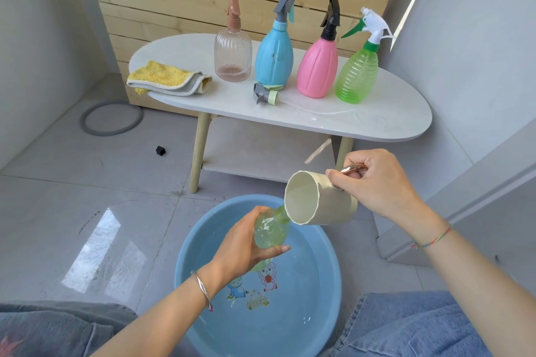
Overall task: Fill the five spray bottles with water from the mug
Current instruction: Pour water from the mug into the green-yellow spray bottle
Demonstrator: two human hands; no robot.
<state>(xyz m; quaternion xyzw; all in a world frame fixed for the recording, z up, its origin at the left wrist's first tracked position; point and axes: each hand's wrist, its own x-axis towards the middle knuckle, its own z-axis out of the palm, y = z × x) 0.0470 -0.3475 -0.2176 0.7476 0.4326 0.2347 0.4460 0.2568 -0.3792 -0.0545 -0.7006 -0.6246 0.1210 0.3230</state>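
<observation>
One wide-angle view is taken from the head, aimed forward and down. The fingers [336,179] are seen close under the lens; a basin [190,240] is framed beneath them, a table [377,117] beyond them.

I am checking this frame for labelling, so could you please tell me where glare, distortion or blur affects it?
Head view: sunlight glares off the floor tiles left of the blue basin. Head view: wide-angle distortion makes the right wall lean. Head view: the mug and the green spray bottle in the left hand look sharp, without motion blur.
</observation>
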